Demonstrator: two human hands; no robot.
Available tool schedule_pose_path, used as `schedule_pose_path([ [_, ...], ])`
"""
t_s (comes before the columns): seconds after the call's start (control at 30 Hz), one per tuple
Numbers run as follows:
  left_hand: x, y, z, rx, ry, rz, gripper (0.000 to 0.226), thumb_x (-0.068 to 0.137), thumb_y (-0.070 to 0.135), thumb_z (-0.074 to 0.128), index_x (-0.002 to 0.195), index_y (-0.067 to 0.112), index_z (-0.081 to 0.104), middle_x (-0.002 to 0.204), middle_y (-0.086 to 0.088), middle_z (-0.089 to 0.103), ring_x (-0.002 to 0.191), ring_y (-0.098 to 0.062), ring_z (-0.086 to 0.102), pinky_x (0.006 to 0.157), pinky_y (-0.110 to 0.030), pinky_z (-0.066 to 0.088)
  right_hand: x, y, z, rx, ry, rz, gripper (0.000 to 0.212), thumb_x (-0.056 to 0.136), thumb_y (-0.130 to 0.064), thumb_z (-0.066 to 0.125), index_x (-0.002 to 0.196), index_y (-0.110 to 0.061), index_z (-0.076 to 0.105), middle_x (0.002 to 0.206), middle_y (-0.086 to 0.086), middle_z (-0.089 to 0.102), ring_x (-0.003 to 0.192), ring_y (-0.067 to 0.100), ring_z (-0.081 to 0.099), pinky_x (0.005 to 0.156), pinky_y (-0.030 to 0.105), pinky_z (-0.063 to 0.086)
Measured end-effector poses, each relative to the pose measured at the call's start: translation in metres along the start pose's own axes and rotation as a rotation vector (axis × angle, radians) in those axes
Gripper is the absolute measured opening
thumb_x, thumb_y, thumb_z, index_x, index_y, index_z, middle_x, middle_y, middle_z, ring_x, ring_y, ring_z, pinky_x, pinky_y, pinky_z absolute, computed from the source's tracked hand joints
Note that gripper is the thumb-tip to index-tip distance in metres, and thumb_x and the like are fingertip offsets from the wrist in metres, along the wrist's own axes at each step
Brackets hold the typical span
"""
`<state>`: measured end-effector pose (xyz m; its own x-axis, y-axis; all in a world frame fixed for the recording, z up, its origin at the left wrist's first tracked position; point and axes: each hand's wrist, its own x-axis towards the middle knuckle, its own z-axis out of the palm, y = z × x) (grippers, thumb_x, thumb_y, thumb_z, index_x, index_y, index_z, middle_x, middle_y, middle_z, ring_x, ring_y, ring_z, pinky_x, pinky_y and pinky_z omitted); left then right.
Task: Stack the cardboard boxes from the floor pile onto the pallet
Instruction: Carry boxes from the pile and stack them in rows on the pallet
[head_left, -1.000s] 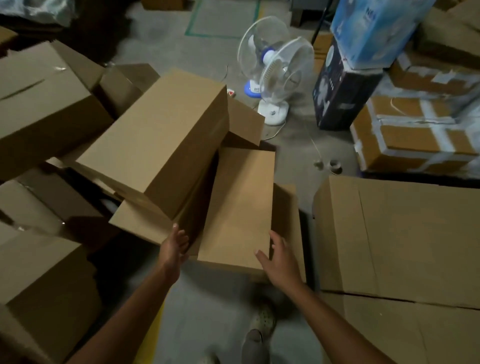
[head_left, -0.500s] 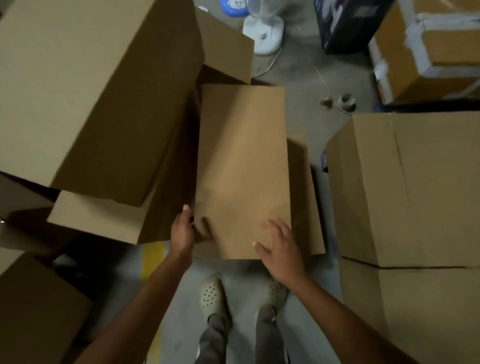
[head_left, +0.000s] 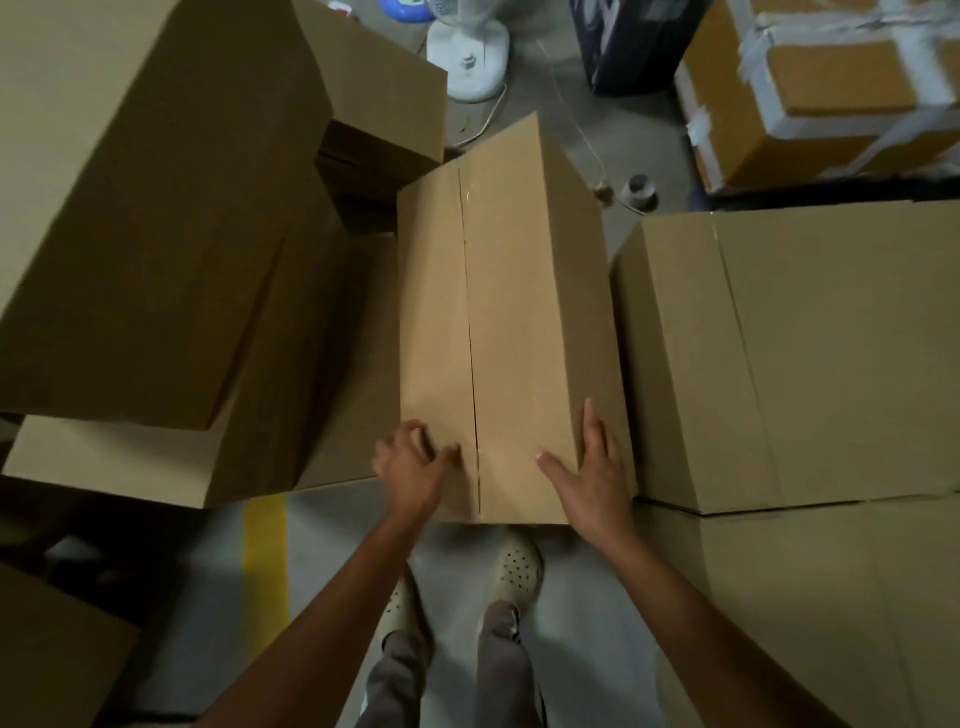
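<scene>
A long brown cardboard box (head_left: 519, 312) with a taped centre seam lies tilted in front of me, between the floor pile and the stacked boxes. My left hand (head_left: 410, 473) grips its near left edge with curled fingers. My right hand (head_left: 592, 478) presses flat on its near right side, thumb spread over the top face. To the right, large stacked boxes (head_left: 805, 353) sit close against it. I cannot see the pallet itself.
The floor pile's big boxes (head_left: 145, 208) lean at the left. A fan base (head_left: 467, 52), a tape roll (head_left: 640, 188) and a taped box (head_left: 831, 93) lie beyond. A yellow floor line (head_left: 265, 561) runs left of my shoes (head_left: 514, 566).
The box has come out from under the pile and rolled, so its seamed face now shows. Both hands have shifted onto its near end, and my view has dropped lower.
</scene>
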<state>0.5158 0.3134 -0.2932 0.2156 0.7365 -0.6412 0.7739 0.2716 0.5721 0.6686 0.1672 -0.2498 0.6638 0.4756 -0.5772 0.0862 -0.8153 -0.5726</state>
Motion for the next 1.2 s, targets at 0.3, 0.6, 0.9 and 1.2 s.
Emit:
schedule_pose_path([
  [0.3,-0.033,0.017,0.001,-0.509,-0.143,-0.25,0.035,0.103,0.029,0.054,0.133,0.009,0.053,0.122,-0.01,0.063,0.094,-0.019,0.062,0.073,-0.029,0.052,0.0,0.016,-0.04,0.277,0.046,0.236,0.08,0.085,-0.064,0.065,0.154,-0.037,0.033,0.14,-0.002,0.06,0.124,0.025,0.059,0.105,0.045,0.047],
  [0.6,-0.135,0.113,-0.1,-0.476,0.009,0.034,0.035,0.1,0.034,0.058,0.122,0.009,0.067,0.113,-0.007,0.07,0.11,-0.025,0.063,0.09,-0.037,0.05,-0.087,-0.076,-0.133,0.498,-0.017,0.234,0.049,0.094,-0.051,0.063,0.141,-0.039,0.052,0.123,-0.012,0.057,0.114,0.019,0.054,0.088,0.045,0.048],
  [0.9,-0.296,0.156,-0.196,-0.438,0.026,0.181,0.038,0.103,0.042,0.046,0.115,0.01,0.064,0.095,-0.007,0.058,0.081,-0.017,0.052,0.064,-0.031,0.041,-0.256,-0.128,-0.18,0.429,0.21,0.099,0.083,0.086,-0.076,0.048,0.143,-0.016,0.051,0.14,0.007,0.057,0.123,0.032,0.056,0.103,0.049,0.048],
  [1.2,-0.425,0.084,-0.254,-0.52,-0.066,0.315,0.03,0.097,0.046,0.053,0.1,0.02,0.068,0.095,-0.008,0.063,0.096,-0.026,0.058,0.079,-0.038,0.042,-0.438,-0.091,-0.129,0.795,0.427,0.046,0.073,0.092,-0.074,0.043,0.14,-0.019,0.054,0.132,0.007,0.057,0.116,0.029,0.053,0.1,0.042,0.043],
])
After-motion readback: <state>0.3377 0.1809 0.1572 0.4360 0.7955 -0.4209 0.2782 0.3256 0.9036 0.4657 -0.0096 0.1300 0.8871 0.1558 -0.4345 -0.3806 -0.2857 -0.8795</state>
